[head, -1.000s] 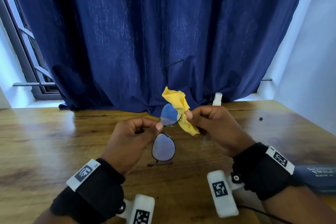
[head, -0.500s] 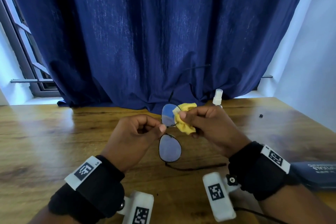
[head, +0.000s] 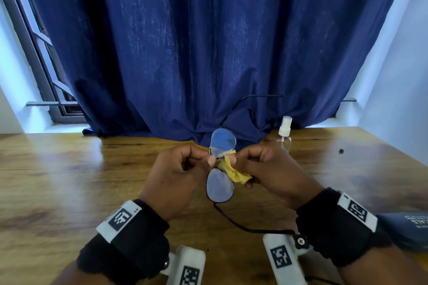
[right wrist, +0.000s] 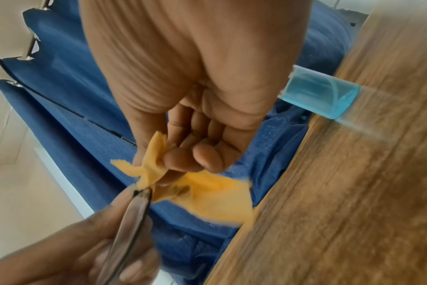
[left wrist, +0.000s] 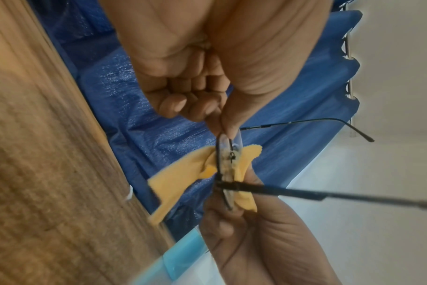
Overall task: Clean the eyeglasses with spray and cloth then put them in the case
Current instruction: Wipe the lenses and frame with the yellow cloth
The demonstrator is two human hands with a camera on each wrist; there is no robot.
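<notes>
Both hands are raised above the middle of the wooden tabletop (head: 69,176), toward its far edge. The left hand (head: 178,178) has its fingers curled and pinches the eyeglasses (head: 220,169) at the bridge between thumb and forefinger; the frame is held on end, one lens above the other. The upper lens stands clear above the hands, the lower lens hangs below them. One temple arm extends up and to the right in front of the curtain (head: 208,41); the other trails down toward the right wrist.

The right hand (head: 268,169) has its fingers curled round the yellow cloth (head: 234,172) and pinches it against the frame near the bridge, just beside the left thumb. In the left wrist view the cloth (left wrist: 183,179) lies folded on both sides of a lens, with a loose flap hanging off toward the tabletop.

The spray bottle (head: 285,133) stands upright near the far edge, behind the right hand and apart from it; the right wrist view shows blue liquid in its base (right wrist: 322,94). The dark blue case (head: 407,231) lies at the right edge, beside the right wrist. A small dark object (head: 341,151) rests toward the far right corner.
</notes>
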